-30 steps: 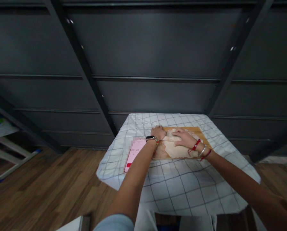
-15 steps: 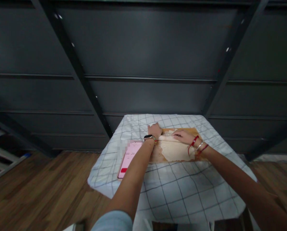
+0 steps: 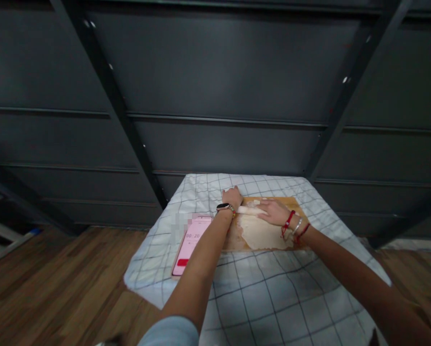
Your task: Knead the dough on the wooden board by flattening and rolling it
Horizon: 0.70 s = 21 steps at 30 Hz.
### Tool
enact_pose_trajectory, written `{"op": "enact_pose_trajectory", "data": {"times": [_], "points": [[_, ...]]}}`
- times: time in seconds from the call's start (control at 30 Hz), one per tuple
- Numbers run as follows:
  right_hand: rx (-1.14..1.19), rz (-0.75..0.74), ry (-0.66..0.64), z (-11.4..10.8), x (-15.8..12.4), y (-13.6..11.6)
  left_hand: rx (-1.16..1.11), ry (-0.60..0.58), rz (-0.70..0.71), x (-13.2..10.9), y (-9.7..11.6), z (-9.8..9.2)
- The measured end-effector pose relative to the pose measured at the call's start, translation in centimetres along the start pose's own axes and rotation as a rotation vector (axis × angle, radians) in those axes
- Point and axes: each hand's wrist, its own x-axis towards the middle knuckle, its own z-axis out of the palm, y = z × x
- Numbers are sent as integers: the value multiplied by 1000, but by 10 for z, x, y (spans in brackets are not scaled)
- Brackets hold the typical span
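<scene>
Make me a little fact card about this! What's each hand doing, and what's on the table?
Left hand: by the left end of a pale cylinder
Right hand: laid over the cylinder's right part
Dough: flat, ragged-edged sheet on a wooden board
Phone: left of the board, partly hidden by the left arm
Tablecloth: white, with dark checked lines

The dough sheet [image 3: 264, 235] is looking matt and mostly smooth, with a ragged edge. Beneath it, the board [image 3: 294, 206] is showing yellowish-brown wood with pale, uneven smears. The pale roll [image 3: 249, 210] is appearing smooth and matt; its material is staying unclear. The tablecloth [image 3: 259, 283] is looking like matt, slightly wrinkled cloth. The phone [image 3: 194, 242] is presenting a smooth screen, and the bangle [image 3: 297, 225] is resembling silvery metal. The dark panels [image 3: 222, 67] are seeming metallic, with dull sheen; the floor [image 3: 93, 269] is showing wood grain.
</scene>
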Motion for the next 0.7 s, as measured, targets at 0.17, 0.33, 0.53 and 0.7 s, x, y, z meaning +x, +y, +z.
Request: {"op": "enact_pose_trajectory", "data": {"times": [0.17, 0.33, 0.53, 0.7], "points": [[200, -44, 27, 2, -9, 9, 19, -5, -18, 0, 0, -1], [461, 46, -16, -2, -18, 22, 17, 15, -24, -1, -1, 0], [567, 56, -3, -2, -17, 25, 8, 51, -37, 0, -1, 4], [640, 113, -27, -5, -25, 38, -4, 40, -36, -1, -1, 2]]}}
